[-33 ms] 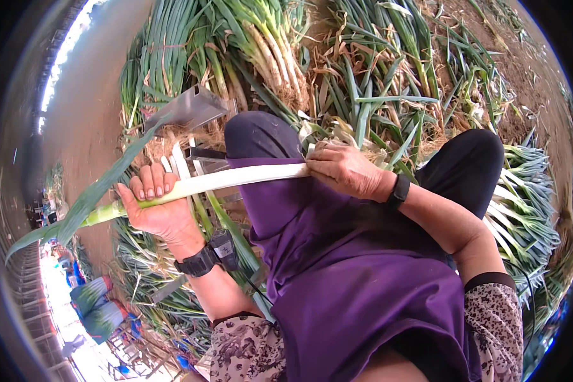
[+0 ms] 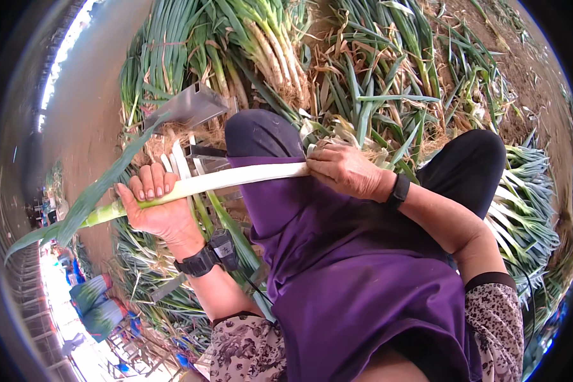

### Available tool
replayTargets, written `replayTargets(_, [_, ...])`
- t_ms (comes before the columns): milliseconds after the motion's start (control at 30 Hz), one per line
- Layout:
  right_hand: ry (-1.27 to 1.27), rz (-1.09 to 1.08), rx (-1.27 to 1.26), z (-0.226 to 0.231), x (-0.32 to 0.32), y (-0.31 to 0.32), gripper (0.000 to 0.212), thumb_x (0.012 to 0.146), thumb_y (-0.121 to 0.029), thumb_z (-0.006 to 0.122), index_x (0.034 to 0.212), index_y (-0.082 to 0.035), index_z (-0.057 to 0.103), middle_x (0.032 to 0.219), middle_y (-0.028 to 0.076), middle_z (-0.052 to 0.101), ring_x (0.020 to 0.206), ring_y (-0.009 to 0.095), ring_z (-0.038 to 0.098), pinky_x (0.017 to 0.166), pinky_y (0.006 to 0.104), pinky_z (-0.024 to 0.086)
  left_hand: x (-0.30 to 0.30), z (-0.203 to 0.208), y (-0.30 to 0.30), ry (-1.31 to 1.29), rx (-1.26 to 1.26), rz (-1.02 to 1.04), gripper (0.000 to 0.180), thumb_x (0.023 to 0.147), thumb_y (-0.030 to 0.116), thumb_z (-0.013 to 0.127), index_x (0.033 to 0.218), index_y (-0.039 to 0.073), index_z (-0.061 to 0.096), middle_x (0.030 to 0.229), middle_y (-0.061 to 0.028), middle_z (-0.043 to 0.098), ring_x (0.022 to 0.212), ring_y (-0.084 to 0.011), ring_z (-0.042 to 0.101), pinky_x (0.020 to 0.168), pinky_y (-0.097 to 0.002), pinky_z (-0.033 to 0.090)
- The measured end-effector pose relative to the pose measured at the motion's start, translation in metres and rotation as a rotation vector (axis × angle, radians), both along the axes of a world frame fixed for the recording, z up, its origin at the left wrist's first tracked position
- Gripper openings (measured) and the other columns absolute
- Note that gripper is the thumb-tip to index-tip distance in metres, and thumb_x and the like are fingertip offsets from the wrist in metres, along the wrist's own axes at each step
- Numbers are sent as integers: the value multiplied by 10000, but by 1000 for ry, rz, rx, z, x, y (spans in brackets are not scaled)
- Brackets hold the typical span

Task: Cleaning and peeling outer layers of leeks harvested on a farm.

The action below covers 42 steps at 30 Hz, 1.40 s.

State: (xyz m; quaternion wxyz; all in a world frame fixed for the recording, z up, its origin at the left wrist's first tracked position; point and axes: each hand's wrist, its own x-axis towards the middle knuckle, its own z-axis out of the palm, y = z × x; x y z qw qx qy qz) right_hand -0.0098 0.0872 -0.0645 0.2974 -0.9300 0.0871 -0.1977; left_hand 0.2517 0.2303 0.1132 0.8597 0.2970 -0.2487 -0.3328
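A long leek (image 2: 242, 176) lies across my lap, its white shank bare and its green leaves hanging off to the left. My left hand (image 2: 159, 198) is closed round it, palm up, where the white turns pale green. At the other end my right hand (image 2: 347, 170) pinches the white tip, and its fingers hide the root end. Just beyond my left hand stands a bent metal plate (image 2: 194, 105), with roots around its base. Several peeled white stalks (image 2: 180, 162) lie beside that plate.
Unpeeled leeks (image 2: 270, 54) are heaped ahead, with dry leaf scraps (image 2: 363, 89) to their right. A stack of white-and-green leeks (image 2: 522, 210) lies right of my knee. More leeks (image 2: 146, 267) lie under my left forearm. Wrapped bundles (image 2: 99, 305) stand at the far left.
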Motion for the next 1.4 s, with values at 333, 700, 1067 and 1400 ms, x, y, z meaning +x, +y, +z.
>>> replayTargets(333, [-31, 7, -90, 21, 21, 9, 204, 678, -53, 639, 855, 14, 563, 889, 126, 586, 806, 297, 583, 718, 376, 496, -2, 2, 2, -60, -14, -64, 420, 890, 326, 508, 544, 171, 327, 533, 43, 311, 517, -79, 310, 454, -202, 280])
replayTargets(700, [-53, 68, -81, 37, 30, 16, 173, 786, -64, 617, 921, 38, 583, 918, 156, 608, 773, 311, 609, 673, 383, 509, -11, 5, -1, -41, 6, -32, 420, 857, 318, 557, 525, 183, 337, 494, 60, 322, 484, -63, 314, 441, -196, 289])
replayTargets(1067, [-60, 62, -82, 54, 32, 17, 164, 740, -39, 623, 879, 47, 603, 911, 163, 619, 759, 308, 623, 662, 371, 524, -15, 7, -2, -127, -41, -124, 420, 814, 319, 616, 515, 188, 352, 475, 66, 347, 461, -54, 344, 433, -191, 311])
replayTargets(1400, [-71, -64, 256, 51, 34, 13, 62, 750, -21, 603, 799, 17, 602, 861, 158, 631, 766, 324, 618, 647, 382, 498, -23, 9, -4, -153, -56, -85, 441, 835, 443, 606, 589, 181, 351, 478, 71, 337, 436, -56, 345, 466, -210, 309])
